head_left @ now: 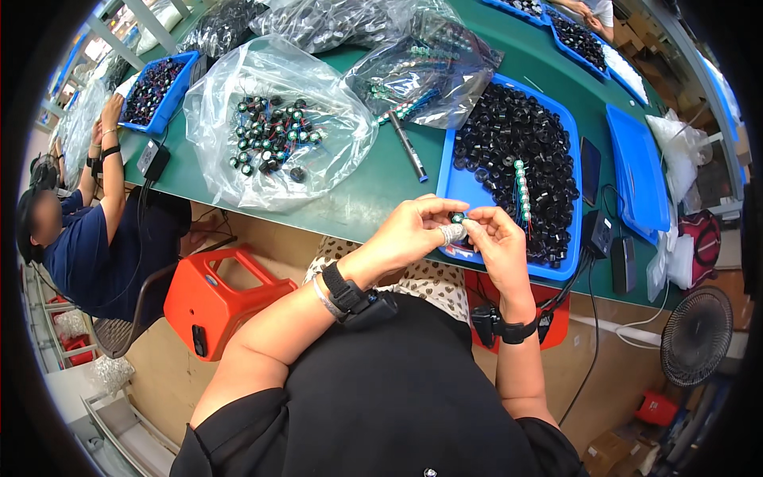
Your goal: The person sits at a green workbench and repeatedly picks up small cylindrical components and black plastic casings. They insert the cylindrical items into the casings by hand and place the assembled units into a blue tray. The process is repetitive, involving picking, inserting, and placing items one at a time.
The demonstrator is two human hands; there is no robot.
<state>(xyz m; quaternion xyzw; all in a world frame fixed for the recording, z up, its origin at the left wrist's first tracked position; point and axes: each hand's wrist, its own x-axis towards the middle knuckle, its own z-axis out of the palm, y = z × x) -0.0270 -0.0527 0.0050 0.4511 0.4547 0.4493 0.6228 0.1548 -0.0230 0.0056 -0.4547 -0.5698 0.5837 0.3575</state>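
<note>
My left hand (pixel 412 232) and my right hand (pixel 498 241) meet above the near left edge of a blue tray (pixel 575 199). Pinched between their fingertips is a small round black part (pixel 456 216) with a touch of green, mostly hidden by the fingers. Grey wrapping covers one digit of my left hand. Many black cylindrical parts (pixel 517 127) fill most of the tray. On top of them lies a strip of small round green circuit boards (pixel 521 191) with thin wires at its end.
Left of the tray, a clear plastic bag (pixel 342 155) holds wired round parts (pixel 274 131). A black marker (pixel 408 149) lies on the green table (pixel 381 191). Stacked blue trays (pixel 632 167) and a fan (pixel 696 335) are at right. A co-worker (pixel 111 230) sits left near a red stool (pixel 214 298).
</note>
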